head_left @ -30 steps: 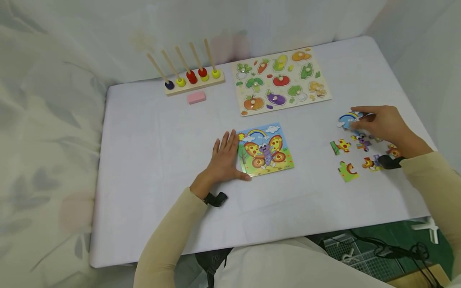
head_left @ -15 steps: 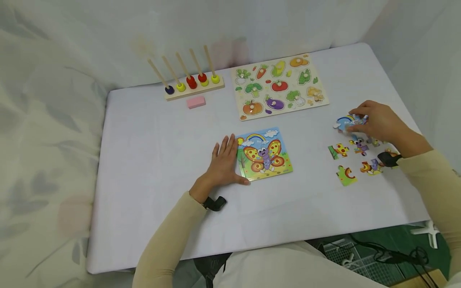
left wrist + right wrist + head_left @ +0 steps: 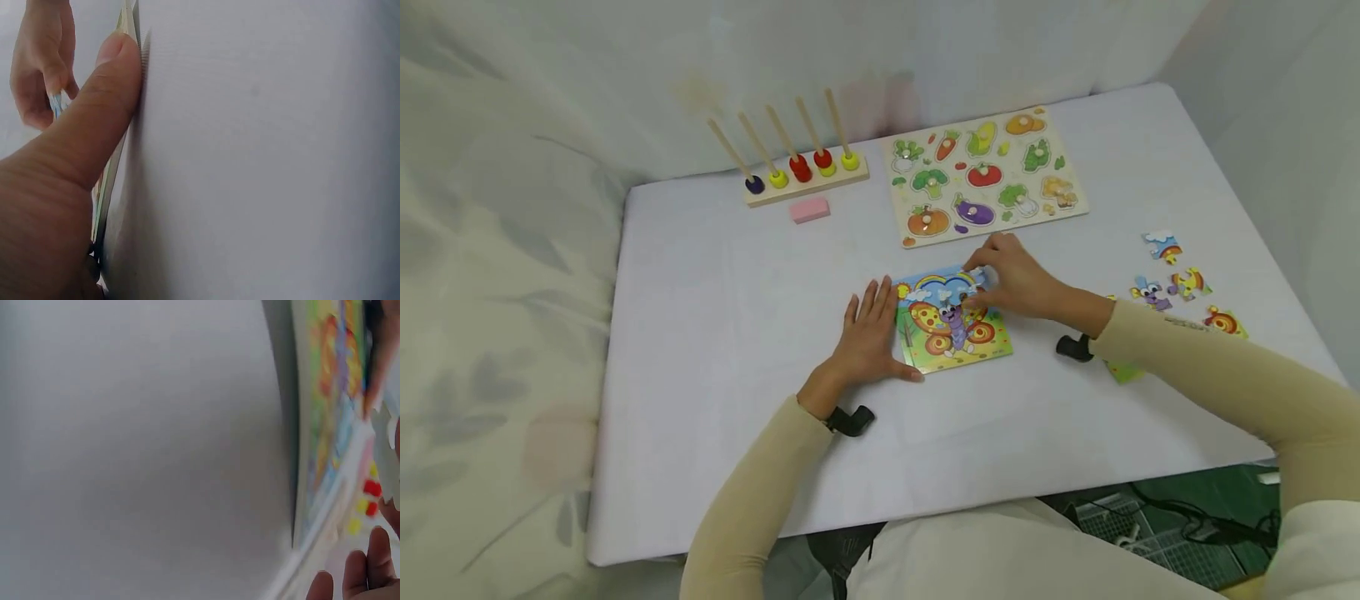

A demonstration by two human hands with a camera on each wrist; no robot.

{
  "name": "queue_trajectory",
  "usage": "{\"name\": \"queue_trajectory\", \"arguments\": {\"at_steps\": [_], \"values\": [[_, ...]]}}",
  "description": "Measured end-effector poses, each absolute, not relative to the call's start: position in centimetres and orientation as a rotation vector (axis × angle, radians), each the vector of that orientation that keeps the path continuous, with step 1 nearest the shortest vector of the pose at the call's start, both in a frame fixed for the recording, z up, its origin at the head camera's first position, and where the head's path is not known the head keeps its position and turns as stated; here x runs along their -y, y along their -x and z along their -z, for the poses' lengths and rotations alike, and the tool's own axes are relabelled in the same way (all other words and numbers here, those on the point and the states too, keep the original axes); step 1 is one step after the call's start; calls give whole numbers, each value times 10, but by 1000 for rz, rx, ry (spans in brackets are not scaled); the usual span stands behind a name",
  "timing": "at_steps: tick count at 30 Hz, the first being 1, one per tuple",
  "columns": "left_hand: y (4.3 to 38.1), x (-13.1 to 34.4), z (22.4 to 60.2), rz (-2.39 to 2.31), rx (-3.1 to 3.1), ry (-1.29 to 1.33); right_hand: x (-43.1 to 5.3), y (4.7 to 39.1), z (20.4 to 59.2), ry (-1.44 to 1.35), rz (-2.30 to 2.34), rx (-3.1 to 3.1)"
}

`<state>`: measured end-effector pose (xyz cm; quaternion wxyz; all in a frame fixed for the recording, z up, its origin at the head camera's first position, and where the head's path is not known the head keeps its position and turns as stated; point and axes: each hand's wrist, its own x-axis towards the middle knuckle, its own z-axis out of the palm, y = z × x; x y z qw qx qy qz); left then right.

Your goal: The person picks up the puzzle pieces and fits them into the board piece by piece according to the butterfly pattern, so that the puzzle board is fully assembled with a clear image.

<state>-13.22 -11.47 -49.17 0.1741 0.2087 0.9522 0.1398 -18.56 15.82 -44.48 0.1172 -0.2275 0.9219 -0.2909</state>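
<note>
A square butterfly puzzle board [image 3: 940, 360] lies mid-table. My left hand [image 3: 867, 340] rests against its left side, fingers straight, and its thumb touches the lower left corner; in the left wrist view the thumb [image 3: 103, 103] lies along the board's edge. Over the upper right of the board, my right hand [image 3: 1021, 282] pinches a rainbow jigsaw piece [image 3: 958, 286] between thumb and fingers. A blue sliver of that jigsaw piece [image 3: 57, 105] shows in the left wrist view. The right fingers cover part of the board's right wing picture.
Several loose jigsaw pieces [image 3: 1150, 293] lie at the right, some hidden by the right forearm. Behind the board are a vegetable peg puzzle [image 3: 947, 193], a pink block [image 3: 809, 210] and a wooden peg stacker [image 3: 805, 187] with coloured beads.
My right hand has picked up the rainbow jigsaw piece from the loose group on the right and carried it left over the butterfly board. The left hand has stayed in place.
</note>
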Motion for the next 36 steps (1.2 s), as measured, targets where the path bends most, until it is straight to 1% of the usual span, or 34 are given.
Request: {"name": "queue_trajectory", "arguments": {"at_steps": [3,6,12,21,36], "values": [[133,116,493,-408,-2693,-602,-137,190,454,686,874,-2653],[133,117,493,-398,-2693,-600,-127,193,457,662,891,-2657],[134,114,491,-384,-2694,-606,-131,193,464,586,875,-2687],[134,115,489,-381,-2687,-588,-128,195,471,605,847,-2695],[132,116,486,-366,-2706,-626,-126,194,472,637,767,-2703]]}}
